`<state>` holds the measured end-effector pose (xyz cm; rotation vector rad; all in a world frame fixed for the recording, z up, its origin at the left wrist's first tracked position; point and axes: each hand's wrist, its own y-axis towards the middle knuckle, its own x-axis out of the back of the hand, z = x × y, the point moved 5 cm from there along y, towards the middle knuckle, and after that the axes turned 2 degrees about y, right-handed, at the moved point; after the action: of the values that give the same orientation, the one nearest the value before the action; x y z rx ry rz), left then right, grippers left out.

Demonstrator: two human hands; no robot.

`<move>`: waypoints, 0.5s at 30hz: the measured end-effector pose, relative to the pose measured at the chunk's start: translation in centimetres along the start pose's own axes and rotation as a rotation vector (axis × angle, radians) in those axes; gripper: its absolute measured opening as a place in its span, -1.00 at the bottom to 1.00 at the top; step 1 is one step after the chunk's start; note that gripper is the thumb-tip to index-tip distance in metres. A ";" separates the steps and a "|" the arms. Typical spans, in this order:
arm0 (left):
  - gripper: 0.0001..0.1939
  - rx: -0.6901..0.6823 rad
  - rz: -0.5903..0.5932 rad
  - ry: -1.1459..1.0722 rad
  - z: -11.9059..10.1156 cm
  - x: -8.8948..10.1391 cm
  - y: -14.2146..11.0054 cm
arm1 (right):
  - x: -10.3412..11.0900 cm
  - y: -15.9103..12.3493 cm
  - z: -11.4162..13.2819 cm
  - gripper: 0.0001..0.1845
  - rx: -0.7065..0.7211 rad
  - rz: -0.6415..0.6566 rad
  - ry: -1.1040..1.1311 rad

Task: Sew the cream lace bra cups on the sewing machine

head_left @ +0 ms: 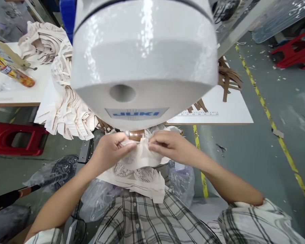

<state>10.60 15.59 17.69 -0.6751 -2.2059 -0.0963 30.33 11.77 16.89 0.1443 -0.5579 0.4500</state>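
Between my two hands a cream piece of fabric [143,154] is stretched under the front of a white JUKI sewing machine [144,67]. My left hand [114,147] pinches its left side between thumb and fingers. On the right side, my right hand [165,144] grips the cloth the same way. The machine's head hides the needle and the stitching spot. Just below, cream lace pieces [139,179] hang above my lap, partly covered by the held cloth.
Stacked cream fabric pieces [71,113] drape off the table at left. Brown strips [228,81] lie on the white table [234,108] at right, near a printed ruler [198,114]. A red stool [17,139] stands at left, and clear plastic bags [181,181] hang beside my lap.
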 end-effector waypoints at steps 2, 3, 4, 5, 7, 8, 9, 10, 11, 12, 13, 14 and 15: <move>-0.62 0.056 -0.080 -0.012 0.8 1.0 1.0 | 0.4 1.3 -0.7 -0.66 -0.032 -0.057 -0.030; -0.63 0.058 -0.120 -0.010 1.0 1.4 1.4 | 0.5 1.8 -0.9 -0.65 -0.056 -0.072 -0.028; -0.66 0.054 -0.151 -0.009 1.1 1.7 1.9 | 0.6 2.3 -1.2 -0.65 -0.082 -0.081 -0.008; -0.68 0.046 -0.177 -0.010 1.3 1.8 2.2 | 0.6 2.7 -1.4 -0.65 -0.102 -0.088 0.025; -0.75 0.017 -0.226 -0.019 1.6 2.1 2.9 | 0.9 3.2 -1.5 -0.66 -0.114 -0.104 0.083; -0.77 -0.008 -0.254 -0.027 1.7 2.2 3.1 | 1.0 3.5 -1.6 -0.66 -0.112 -0.115 0.095; -0.79 -0.043 -0.283 -0.037 1.7 2.3 3.3 | 1.2 3.6 -1.7 -0.65 -0.110 -0.123 0.096; -0.80 -0.089 -0.311 -0.051 1.7 2.5 3.4 | 1.3 3.8 -1.9 -0.65 -0.107 -0.127 0.090; -0.80 -0.138 -0.332 -0.067 1.6 2.6 3.6 | 1.4 4.0 -2.0 -0.65 -0.106 -0.127 0.084; -0.81 -0.184 -0.341 -0.082 1.4 2.7 3.7 | 1.5 4.1 -2.2 -0.66 -0.105 -0.126 0.081; -0.81 -0.225 -0.343 -0.095 1.3 2.8 3.8 | 1.5 4.2 -2.4 -0.68 -0.105 -0.123 0.082; -0.81 -0.257 -0.341 -0.104 1.1 2.9 3.9 | 1.5 4.3 -2.7 -0.70 -0.105 -0.120 0.086; -0.81 -0.279 -0.338 -0.111 1.0 2.9 4.0 | 1.5 4.4 -2.9 -0.71 -0.103 -0.119 0.091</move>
<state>10.33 20.57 18.56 -0.4562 -2.4215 -0.5593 30.82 17.00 15.34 0.0574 -0.4790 0.3101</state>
